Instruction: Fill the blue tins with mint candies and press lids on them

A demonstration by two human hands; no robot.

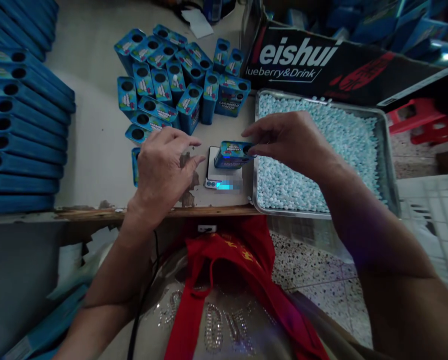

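Observation:
A small blue tin with "CARAMELO MACIZO" lettering [233, 154] stands on a small digital scale [210, 172] with a lit display. My right hand [289, 142] hovers at the tin's right end, by its dark opening. Its thumb and forefinger are curved with a gap between them, and no candy shows there; whether the thumb touches the tin is unclear. To the left of the scale, my left hand [167, 165] is held with thumb and fingers apart and nothing between them. Right of the scale lies a metal tray [391, 170] full of pale blue candies [317, 170].
Several blue tins [163, 85] with round openings crowd the table behind my left hand. Stacked rows of tins [24, 130] line the left side. A black carton [321, 65] holding more blue tins stands behind the tray. A red stool [419, 115] and white crate [434, 210] are at right.

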